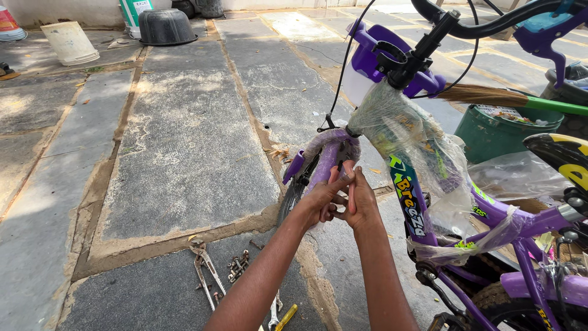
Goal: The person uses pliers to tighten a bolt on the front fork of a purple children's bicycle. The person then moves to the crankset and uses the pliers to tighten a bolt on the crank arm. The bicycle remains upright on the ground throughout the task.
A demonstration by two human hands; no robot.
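A small purple bicycle (490, 214), its frame wrapped in clear plastic, stands at the right. Its front wheel (293, 196) carries a purple mudguard (324, 150). My left hand (318, 202) and my right hand (361, 199) meet beside the mudguard and fork. Together they grip a red-handled tool (343, 181), likely pliers, pointed up at the mudguard. The tool's tip is hidden by the fingers and the mudguard.
On the stone slabs below lie pliers (205, 270), several bolts (237, 266), a spanner (275, 306) and a yellow-handled tool (285, 315). A green bucket (499, 132) with a broom (490, 95) stands right. A white bucket (70, 41) and black tub (165, 27) sit far left.
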